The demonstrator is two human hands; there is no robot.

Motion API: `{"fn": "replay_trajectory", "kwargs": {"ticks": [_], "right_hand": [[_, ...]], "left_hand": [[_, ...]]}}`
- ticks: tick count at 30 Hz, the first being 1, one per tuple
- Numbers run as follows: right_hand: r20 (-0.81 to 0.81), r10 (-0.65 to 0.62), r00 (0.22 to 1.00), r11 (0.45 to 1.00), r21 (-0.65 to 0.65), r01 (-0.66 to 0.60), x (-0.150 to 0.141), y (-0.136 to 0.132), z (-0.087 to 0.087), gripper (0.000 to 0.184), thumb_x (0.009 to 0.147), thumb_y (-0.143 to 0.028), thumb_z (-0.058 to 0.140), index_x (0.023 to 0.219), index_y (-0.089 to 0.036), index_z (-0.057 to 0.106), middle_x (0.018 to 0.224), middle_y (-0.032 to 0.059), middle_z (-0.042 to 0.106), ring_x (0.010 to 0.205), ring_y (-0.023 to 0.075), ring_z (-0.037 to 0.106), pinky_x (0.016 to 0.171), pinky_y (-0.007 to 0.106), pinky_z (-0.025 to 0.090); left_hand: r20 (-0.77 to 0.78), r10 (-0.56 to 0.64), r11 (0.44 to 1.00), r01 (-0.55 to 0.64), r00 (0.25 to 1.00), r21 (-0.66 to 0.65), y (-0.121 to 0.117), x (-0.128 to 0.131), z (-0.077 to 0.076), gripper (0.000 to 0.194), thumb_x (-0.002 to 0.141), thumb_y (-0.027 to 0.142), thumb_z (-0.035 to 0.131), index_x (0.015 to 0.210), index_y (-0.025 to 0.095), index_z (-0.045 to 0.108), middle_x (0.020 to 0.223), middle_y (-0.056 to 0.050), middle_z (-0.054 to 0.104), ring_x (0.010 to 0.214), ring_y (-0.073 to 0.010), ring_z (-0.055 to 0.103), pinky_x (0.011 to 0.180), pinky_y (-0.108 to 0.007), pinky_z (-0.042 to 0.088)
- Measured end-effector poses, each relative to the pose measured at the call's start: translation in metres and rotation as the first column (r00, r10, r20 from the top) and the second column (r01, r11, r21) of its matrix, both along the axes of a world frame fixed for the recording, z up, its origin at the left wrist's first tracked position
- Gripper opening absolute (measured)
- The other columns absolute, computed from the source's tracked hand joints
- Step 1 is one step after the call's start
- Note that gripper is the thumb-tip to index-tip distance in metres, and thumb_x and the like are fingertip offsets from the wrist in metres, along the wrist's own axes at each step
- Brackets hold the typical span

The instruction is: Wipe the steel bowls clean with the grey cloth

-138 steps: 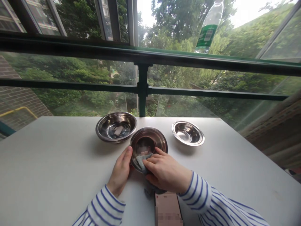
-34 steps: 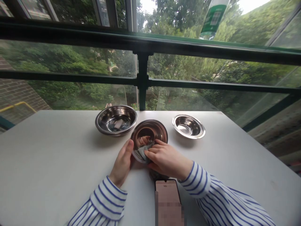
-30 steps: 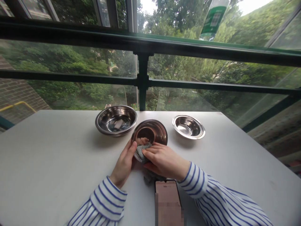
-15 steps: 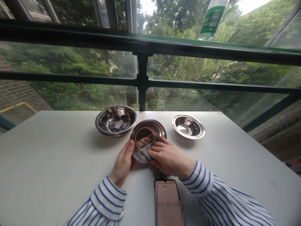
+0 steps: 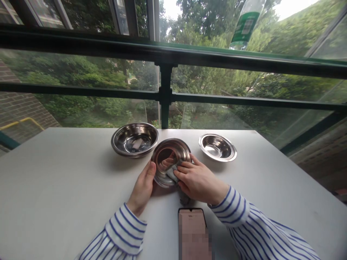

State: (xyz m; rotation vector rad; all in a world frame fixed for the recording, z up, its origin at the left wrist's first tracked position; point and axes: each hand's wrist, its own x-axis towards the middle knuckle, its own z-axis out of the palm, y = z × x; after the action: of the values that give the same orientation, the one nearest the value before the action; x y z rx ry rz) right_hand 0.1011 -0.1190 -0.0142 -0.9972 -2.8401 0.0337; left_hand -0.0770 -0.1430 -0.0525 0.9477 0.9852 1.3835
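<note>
A steel bowl (image 5: 167,159) stands tilted towards me at the middle of the white table (image 5: 54,187). My left hand (image 5: 143,187) grips its near left rim, thumb on the edge. My right hand (image 5: 197,180) presses a grey cloth (image 5: 173,173) against the bowl's inside at the right, fingers closed on the cloth. Part of the cloth hangs out below my right palm.
A larger steel bowl (image 5: 135,139) sits behind and to the left, a shallow steel dish (image 5: 217,147) to the right. A phone (image 5: 193,233) lies at the near edge. A plastic bottle (image 5: 244,25) stands on the green railing (image 5: 173,57) beyond the table.
My right hand with the cloth has slid from the bowl's near left side to its right side. My left hand has kept its hold on the rim.
</note>
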Motion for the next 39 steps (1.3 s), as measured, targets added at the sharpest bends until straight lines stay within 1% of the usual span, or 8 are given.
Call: {"fn": "replay_trajectory", "kwargs": {"ticks": [7, 13, 16, 20, 25, 29, 34, 39], "right_hand": [[-0.132, 0.138, 0.982, 0.981, -0.119, -0.154, -0.019, -0.008, -0.003, 0.033, 0.089, -0.027, 0.036, 0.119, -0.015, 0.045, 0.109, 0.0079, 0.061, 0.1, 0.0173, 0.055, 0.1, 0.037, 0.028], [-0.019, -0.001, 1.0, 1.0, 0.022, 0.002, -0.007, -0.005, -0.002, 0.022, 0.08, -0.024, 0.045, 0.094, -0.015, 0.06, 0.089, 0.009, 0.066, 0.092, 0.0219, 0.057, 0.104, 0.045, 0.018], [-0.011, -0.005, 1.0, 0.999, 0.048, 0.006, -0.007, -0.004, -0.002, 0.02, 0.08, -0.022, 0.044, 0.091, -0.013, 0.059, 0.088, 0.0105, 0.066, 0.091, 0.0222, 0.057, 0.102, 0.044, 0.023], [-0.116, 0.137, 0.984, 0.987, -0.068, -0.146, -0.02, -0.008, -0.006, 0.027, 0.086, -0.021, 0.037, 0.105, -0.011, 0.053, 0.097, 0.0099, 0.064, 0.091, 0.0182, 0.057, 0.093, 0.034, 0.037], [-0.273, 0.125, 0.954, 0.979, -0.121, -0.163, -0.031, -0.01, -0.013, 0.035, 0.088, -0.02, 0.034, 0.121, -0.011, 0.042, 0.116, 0.0122, 0.057, 0.107, 0.0172, 0.051, 0.096, 0.033, 0.036], [-0.154, 0.107, 0.982, 0.987, -0.104, -0.124, -0.019, -0.005, -0.009, 0.032, 0.085, -0.021, 0.039, 0.114, -0.013, 0.049, 0.104, 0.01, 0.063, 0.1, 0.0183, 0.056, 0.098, 0.038, 0.032], [-0.021, 0.009, 1.0, 1.0, -0.014, -0.01, -0.003, 0.003, -0.001, 0.018, 0.079, -0.018, 0.045, 0.09, -0.015, 0.059, 0.09, 0.0083, 0.065, 0.095, 0.0202, 0.056, 0.099, 0.04, 0.027], [-0.059, 0.088, 0.994, 0.991, -0.096, -0.093, -0.012, -0.001, -0.001, 0.016, 0.083, -0.018, 0.041, 0.091, -0.015, 0.055, 0.087, 0.007, 0.064, 0.085, 0.0165, 0.057, 0.085, 0.03, 0.04]], "left_hand": [[0.032, 0.019, 1.0, -0.019, 0.999, 0.001, -0.001, 0.002, -0.007, 0.047, 0.083, 0.046, 0.046, 0.12, 0.017, 0.054, 0.123, -0.009, 0.058, 0.12, -0.0233, 0.046, 0.104, -0.039, 0.028], [-0.011, 0.028, 1.0, -0.028, 1.0, -0.007, 0.001, 0.0, -0.002, 0.046, 0.082, 0.047, 0.046, 0.116, 0.017, 0.057, 0.125, -0.008, 0.056, 0.121, -0.0237, 0.045, 0.103, -0.036, 0.03], [0.007, 0.023, 1.0, -0.023, 1.0, -0.007, 0.002, 0.0, -0.002, 0.046, 0.082, 0.048, 0.046, 0.114, 0.016, 0.059, 0.123, -0.009, 0.058, 0.119, -0.0247, 0.046, 0.102, -0.036, 0.031], [0.059, 0.01, 1.0, -0.01, 0.998, -0.011, 0.001, 0.0, -0.004, 0.047, 0.084, 0.047, 0.042, 0.116, 0.016, 0.056, 0.121, -0.009, 0.059, 0.119, -0.0244, 0.047, 0.103, -0.039, 0.031], [0.062, 0.031, 0.999, -0.033, 0.998, 0.018, -0.003, -0.001, 0.0, 0.044, 0.082, 0.037, 0.051, 0.122, 0.019, 0.05, 0.126, -0.007, 0.055, 0.119, -0.0234, 0.046, 0.103, -0.039, 0.031], [0.05, 0.039, 0.999, -0.039, 0.998, 0.004, -0.002, -0.001, 0.003, 0.046, 0.08, 0.035, 0.055, 0.123, 0.018, 0.05, 0.121, -0.008, 0.059, 0.116, -0.0244, 0.049, 0.1, -0.039, 0.035], [0.046, 0.027, 1.0, -0.027, 0.999, -0.011, 0.001, -0.001, 0.004, 0.043, 0.081, 0.041, 0.052, 0.117, 0.018, 0.057, 0.12, -0.008, 0.06, 0.116, -0.0253, 0.049, 0.1, -0.038, 0.035], [0.11, -0.012, 1.0, 0.012, 0.994, -0.006, -0.001, 0.001, 0.003, 0.047, 0.082, 0.041, 0.052, 0.122, 0.015, 0.052, 0.128, -0.011, 0.054, 0.122, -0.0253, 0.042, 0.102, -0.039, 0.033]]}}
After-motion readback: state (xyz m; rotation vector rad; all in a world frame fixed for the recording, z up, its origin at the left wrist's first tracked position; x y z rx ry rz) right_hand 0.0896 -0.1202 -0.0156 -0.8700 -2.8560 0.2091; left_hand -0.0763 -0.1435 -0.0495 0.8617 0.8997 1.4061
